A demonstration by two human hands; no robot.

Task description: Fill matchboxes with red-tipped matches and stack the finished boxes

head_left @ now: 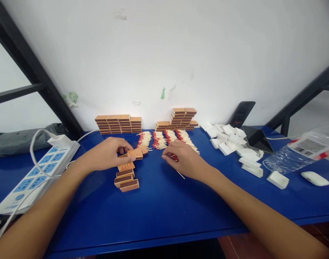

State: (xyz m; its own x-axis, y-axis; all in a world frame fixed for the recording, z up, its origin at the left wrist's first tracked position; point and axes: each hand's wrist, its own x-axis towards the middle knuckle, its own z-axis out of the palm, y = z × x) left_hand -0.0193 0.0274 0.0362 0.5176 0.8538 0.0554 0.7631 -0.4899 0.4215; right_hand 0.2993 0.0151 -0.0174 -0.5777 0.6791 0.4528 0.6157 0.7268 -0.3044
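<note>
At the left middle, my left hand [110, 154] is closed, with its thumb against a tan matchbox sleeve [135, 154] and its fingers behind. Below it on the table lie several more matchbox sleeves [124, 180] with dark striking sides. My right hand [184, 158] is pinched over a few red-headed matches [174, 157], partly hidden by its fingers. One loose matchstick [181, 175] sticks out beneath this hand. Behind both hands, heaps of matches [159, 139] lie in rows.
Matchboxes stand stacked along the wall at left [118, 124] and centre [180, 119]. White inner trays [229, 138] are piled at right, near a phone [241, 113], a dark tablet-like device [257, 138], a plastic bag [291, 154] and a white case [315, 178]. A power strip [37, 176] lies left.
</note>
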